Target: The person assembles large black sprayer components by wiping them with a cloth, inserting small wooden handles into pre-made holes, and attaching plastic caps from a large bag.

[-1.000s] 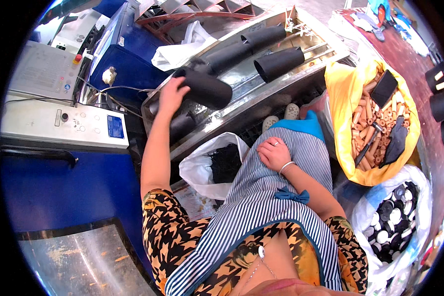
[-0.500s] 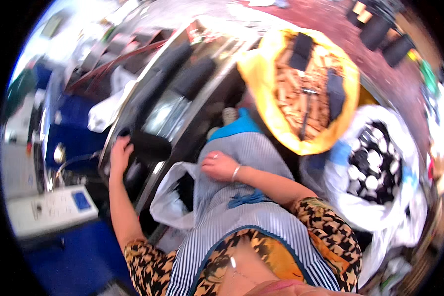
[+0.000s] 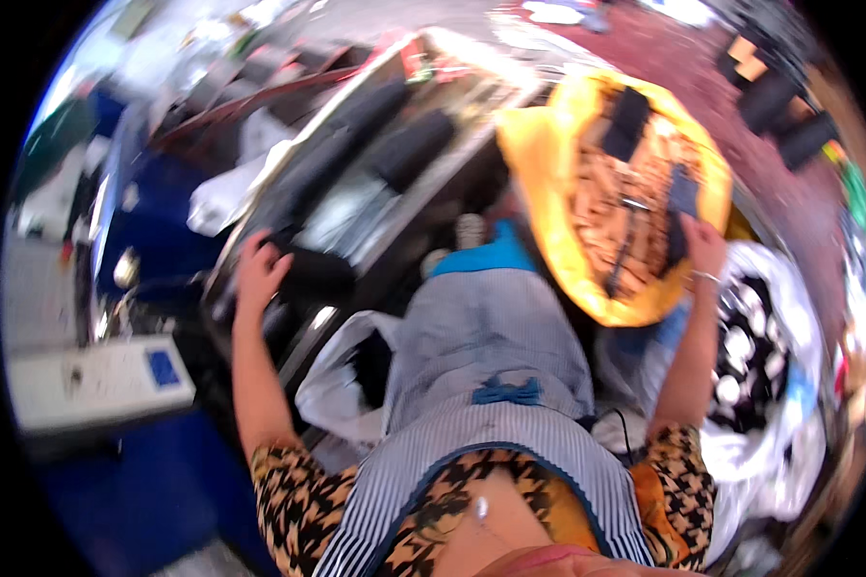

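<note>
Blue showed on a small label (image 3: 164,367) set into the white panel (image 3: 91,383), far to the left of the yellow bag (image 3: 539,163), and its marks were too blurred to read. Whatever lettering the other surfaces bore was likewise lost in the blur.

To the left of the yellow bag, in a long metal trough (image 3: 440,186), lay the black cylinder (image 3: 318,277): matt, dark and straight-sided, its surface detail smeared. The left hand (image 3: 263,272) was at the cylinder's end farther from the yellow bag, fingers bent over it; whether they gripped it or merely rested there, I could not tell. Another black tube (image 3: 414,152) lay in the trough nearer the yellow bag, with a longer dark row (image 3: 346,139) beyond it.

At the right rim of the yellow bag was the right hand (image 3: 704,248), its fingers reaching inward over the lower end of a dark cloth (image 3: 681,197). They looked bent, but I could not tell whether they had closed on the fabric. Inside the yellow bag, brown tubes (image 3: 601,221) lay heaped under a flat black rectangle (image 3: 627,123). To its lower right, black and white discs (image 3: 738,344) filled a whitish sack (image 3: 799,288).
</note>
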`<control>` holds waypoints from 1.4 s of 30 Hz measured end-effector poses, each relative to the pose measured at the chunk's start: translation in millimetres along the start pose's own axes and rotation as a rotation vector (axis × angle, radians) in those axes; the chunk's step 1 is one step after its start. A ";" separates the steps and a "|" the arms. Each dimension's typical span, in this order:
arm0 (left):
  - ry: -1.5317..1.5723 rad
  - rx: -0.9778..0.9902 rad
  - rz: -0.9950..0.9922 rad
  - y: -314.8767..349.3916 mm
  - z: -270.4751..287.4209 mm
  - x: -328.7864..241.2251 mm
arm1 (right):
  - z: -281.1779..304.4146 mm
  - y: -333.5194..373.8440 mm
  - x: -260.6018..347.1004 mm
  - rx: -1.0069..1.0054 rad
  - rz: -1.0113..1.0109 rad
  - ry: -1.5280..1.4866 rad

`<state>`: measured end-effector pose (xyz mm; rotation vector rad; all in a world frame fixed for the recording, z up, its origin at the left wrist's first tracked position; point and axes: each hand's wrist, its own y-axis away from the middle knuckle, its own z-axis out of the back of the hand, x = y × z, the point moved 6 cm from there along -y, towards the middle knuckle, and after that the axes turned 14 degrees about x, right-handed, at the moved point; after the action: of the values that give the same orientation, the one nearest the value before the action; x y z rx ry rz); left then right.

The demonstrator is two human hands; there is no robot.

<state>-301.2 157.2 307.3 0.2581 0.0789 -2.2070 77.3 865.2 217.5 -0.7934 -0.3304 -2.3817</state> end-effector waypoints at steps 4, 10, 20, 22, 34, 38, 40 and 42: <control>0.122 0.094 -0.133 -2.9 21.9 -20.6 | 11.6 -7.0 10.7 -0.004 0.246 -0.639; 0.047 0.106 -0.015 45.7 13.8 -39.5 | -80.0 86.4 214.7 0.596 0.315 -0.894; 0.001 0.014 -0.088 54.5 10.1 -87.4 | -326.5 249.6 442.1 0.843 0.558 -1.178; 0.001 -0.025 -0.079 57.2 11.0 -83.9 | -325.4 263.2 466.1 0.525 0.955 -0.711; -0.259 0.064 0.149 35.1 -2.7 -79.3 | -409.1 264.5 430.3 0.975 0.200 -1.346; -0.362 0.045 0.241 -2.0 -15.9 -83.0 | -435.5 265.9 387.8 0.903 0.360 -1.034; -0.246 0.020 0.286 15.5 -17.5 -62.0 | -400.4 278.0 405.8 0.796 0.697 -0.624; -0.298 0.082 0.294 24.3 -11.1 -63.1 | -383.4 262.1 408.5 0.789 0.681 -0.678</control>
<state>-243.1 193.5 310.7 -0.0169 -0.2018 -1.9340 -201.0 314.4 175.7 -1.0587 -1.0026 -1.1417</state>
